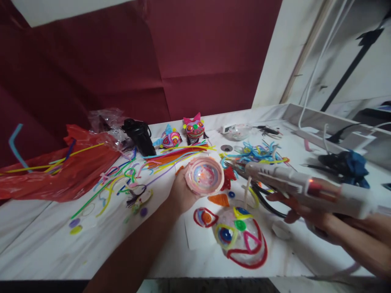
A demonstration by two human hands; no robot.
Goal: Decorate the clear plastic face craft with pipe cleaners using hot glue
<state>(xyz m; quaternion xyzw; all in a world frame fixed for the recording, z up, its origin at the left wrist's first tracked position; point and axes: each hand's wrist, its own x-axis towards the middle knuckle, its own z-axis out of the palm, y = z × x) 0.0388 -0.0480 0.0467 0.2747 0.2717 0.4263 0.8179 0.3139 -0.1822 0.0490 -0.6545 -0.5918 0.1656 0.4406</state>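
Note:
My left hand [182,193] is closed around the side of a pinkish round bowl-shaped piece [204,176], its hollow, blotchy inside facing me. Gripped by its handle in my right hand [305,213] is a white hot glue gun [281,178], an orange light glowing on its body and its nozzle aimed left towards the bowl. Below them lies a clear mask-like face [244,240] outlined in red, yellow and pink pipe cleaners, with blue eyes and a green nose. An orange-centred eye piece [206,218], an orange felt-like piece [219,199] and a red piece [228,178] lie nearby.
Loose pipe cleaners [256,152] lie in piles across the white table [165,252]. Two decorated animal heads [195,129] stand at the back, beside a black container [139,136]. A red plastic bag [61,179] covers the left. A dark cable [271,200] runs beneath the glue gun.

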